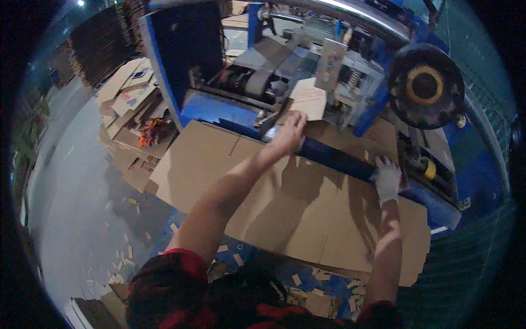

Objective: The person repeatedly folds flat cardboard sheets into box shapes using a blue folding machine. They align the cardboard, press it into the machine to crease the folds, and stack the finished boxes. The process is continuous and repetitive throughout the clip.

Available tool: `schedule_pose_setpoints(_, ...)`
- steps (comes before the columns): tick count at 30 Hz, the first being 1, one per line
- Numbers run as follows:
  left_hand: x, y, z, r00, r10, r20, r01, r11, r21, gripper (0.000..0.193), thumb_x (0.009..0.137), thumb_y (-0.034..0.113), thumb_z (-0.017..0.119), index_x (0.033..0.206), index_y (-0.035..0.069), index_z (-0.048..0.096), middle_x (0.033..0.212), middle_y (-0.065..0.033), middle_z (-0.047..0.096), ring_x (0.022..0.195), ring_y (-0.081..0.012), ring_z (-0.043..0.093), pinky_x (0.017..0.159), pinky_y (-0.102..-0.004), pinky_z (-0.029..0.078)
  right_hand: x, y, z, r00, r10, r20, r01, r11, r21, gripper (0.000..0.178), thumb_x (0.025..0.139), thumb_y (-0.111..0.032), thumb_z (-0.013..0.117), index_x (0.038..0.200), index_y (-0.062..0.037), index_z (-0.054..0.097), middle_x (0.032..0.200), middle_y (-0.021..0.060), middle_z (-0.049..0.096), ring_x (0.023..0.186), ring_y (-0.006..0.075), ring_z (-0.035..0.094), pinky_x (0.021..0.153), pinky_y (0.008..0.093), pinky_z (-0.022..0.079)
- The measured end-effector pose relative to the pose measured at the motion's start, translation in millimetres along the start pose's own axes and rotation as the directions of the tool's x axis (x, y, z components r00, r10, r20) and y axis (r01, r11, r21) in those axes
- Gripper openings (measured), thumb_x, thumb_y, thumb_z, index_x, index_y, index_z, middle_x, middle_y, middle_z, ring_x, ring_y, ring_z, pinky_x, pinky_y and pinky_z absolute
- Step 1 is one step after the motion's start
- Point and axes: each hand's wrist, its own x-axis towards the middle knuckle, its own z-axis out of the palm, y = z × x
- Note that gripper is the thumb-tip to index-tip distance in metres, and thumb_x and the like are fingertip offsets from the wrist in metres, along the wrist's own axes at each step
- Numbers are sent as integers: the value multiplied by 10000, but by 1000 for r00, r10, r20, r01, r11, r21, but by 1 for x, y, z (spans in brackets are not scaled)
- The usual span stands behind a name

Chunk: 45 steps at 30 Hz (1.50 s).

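Note:
A brown cardboard sheet (350,140) lies in the blue machine, under its head. My left hand (290,134), bare at the fingers, is closed at the sheet's left edge, beside a small flap with printing (309,100) that stands up. At the sheet's right edge is my right hand (387,178) in a pale glove, its fingers bent over the edge and slightly blurred. Below both forearms, a larger flat cardboard blank (296,208) with cut slots and creases rests in front of the machine, partly shadowed by my arms.
The blue machine (219,112) has a metal head (350,77), rollers and a large black wheel (425,85) at right. Stacked cardboard pieces (129,104) with an orange cloth (153,132) stand at left. Cardboard scraps (129,252) litter the grey floor.

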Motion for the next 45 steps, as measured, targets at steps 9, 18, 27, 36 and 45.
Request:
schedule_pose_setpoints(9, 4, 20, -1, 947, -121, 298, 39, 963, 267, 677, 891, 209, 482, 1462, 3, 184, 1526, -154, 210, 1331, -373, 325, 926, -576, 438, 31, 7, 18, 983, 177, 38, -182, 963, 200, 369, 815, -147, 590, 1182, -113, 600, 1186, 191, 577, 1152, 346, 527, 942, 454, 434)
schedule_pose_setpoints(18, 4, 2, -2, 984, 92, 153, -93, 996, -2, 947, 653, 36, 716, 1475, 173, 265, 1334, -201, 430, 1184, -429, 457, 1027, -459, 386, -3, -10, 38, 994, 13, -104, 2, 990, 138, 459, 898, -297, 524, 1352, -241, 489, 1404, 57, 476, 1325, 322, 395, 1093, 550, 240)
schedule_pose_setpoints(27, 42, 14, 8, 963, -79, 258, 55, 993, 101, 684, 818, 45, 516, 1459, 177, 315, 1456, -219, 327, 1300, -437, 370, 1014, -442, 420, 33, -1, 35, 967, 239, -91, -232, 969, 85, 455, 879, -232, 521, 1333, -218, 505, 1245, 147, 565, 1137, 355, 545, 938, 511, 431)
schedule_pose_setpoints(36, -168, -55, -124, 744, -493, 451, 426, 870, 247, 353, 875, 245, 597, 1201, 108, 604, 1297, -109, 557, 1169, -287, 538, 980, -377, 437, -153, 33, -11, 964, 128, -234, -28, 921, 388, 695, 802, -404, 660, 1369, -60, 449, 1367, 192, 461, 1251, 372, 442, 1061, 477, 325)
schedule_pose_setpoints(45, -360, -106, -201, 715, -691, 106, 668, 720, 186, 728, 798, 419, 697, 1294, -60, 463, 1278, -297, 442, 1176, -448, 429, 1016, -447, 343, -321, 4, -36, 942, 328, 77, -336, 930, 148, 800, 751, -498, 702, 1379, -85, 429, 1416, 180, 404, 1341, 347, 331, 1109, 502, 222)
